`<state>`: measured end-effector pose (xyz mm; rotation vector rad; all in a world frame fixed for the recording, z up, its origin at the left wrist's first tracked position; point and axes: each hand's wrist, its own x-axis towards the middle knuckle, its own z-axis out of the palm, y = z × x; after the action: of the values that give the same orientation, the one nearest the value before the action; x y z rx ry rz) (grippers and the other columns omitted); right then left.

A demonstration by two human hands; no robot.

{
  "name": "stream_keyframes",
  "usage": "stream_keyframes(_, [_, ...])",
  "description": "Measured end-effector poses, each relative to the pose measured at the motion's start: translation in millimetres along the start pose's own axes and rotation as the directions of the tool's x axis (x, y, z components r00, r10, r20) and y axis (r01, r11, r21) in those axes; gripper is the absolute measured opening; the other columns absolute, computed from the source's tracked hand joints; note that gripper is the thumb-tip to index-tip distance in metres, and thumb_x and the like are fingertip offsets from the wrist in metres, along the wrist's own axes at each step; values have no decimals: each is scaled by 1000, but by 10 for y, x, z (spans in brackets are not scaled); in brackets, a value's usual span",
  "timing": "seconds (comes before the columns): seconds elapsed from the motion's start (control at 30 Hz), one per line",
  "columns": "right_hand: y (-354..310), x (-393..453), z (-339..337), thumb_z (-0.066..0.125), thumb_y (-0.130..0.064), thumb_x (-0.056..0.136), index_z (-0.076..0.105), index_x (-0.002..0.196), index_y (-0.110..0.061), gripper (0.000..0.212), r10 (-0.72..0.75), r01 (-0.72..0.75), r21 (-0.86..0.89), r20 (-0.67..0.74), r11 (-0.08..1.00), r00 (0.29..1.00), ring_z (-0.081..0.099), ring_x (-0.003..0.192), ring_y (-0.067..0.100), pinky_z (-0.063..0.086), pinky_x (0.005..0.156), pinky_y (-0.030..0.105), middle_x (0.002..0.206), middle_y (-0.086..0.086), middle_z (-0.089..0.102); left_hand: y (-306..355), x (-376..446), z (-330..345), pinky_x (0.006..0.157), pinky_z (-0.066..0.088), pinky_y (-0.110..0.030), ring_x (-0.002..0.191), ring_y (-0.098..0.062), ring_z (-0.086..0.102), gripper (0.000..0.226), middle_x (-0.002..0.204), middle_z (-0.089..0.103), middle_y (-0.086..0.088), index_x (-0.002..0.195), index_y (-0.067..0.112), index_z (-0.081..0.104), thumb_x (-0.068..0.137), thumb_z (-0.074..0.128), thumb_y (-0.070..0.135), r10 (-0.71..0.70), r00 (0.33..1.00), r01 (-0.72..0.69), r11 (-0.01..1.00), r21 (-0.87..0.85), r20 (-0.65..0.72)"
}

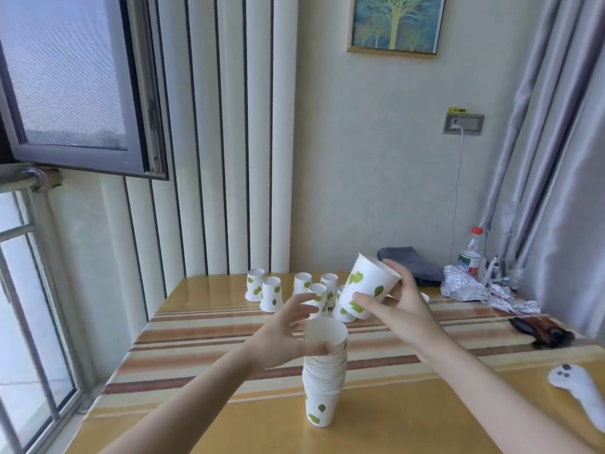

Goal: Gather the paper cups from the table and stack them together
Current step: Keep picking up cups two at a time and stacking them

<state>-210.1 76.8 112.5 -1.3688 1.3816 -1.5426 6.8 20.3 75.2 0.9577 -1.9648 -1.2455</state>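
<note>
Right hand (397, 306) grips a tilted cup (366, 288) at frame centre, left hand (294, 332) half-open steadies the stack (324, 375) below; risk: off-axis seating topples it toward loose cups (294, 290) behind.

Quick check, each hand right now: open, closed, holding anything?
Left hand: open, fingers spread, thumb against the top of the cup stack.
Right hand: closed on a single paper cup, held tilted above the table.

Pale wall (376, 158) with framed tree picture (396, 22), open window (72, 77) left, grey curtains (556, 142) right.
</note>
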Motion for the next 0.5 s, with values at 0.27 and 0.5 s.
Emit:
stream_keyframes(0.27, [268,-31,361,85,-33,66,34,132,-44,84,-30,83,-232,224,969,974,58,115,9,53,92,30,131,-9,53,-118,-158,-253,89,48,-20,114,-2,62,49,129,61,12,133,29,50,88,67,40,-112,986,99,989,-106,-123])
stream_keyframes(0.5, [409,-16,329,62,-75,67,34,136,-41,83,85,-18,-303,209,953,974,44,127,2,38,103,30,135,-16,45,-338,66,-255,107,46,-35,117,-9,59,35,128,62,5,127,26,55,94,60,37,-186,965,162,977,-140,-182])
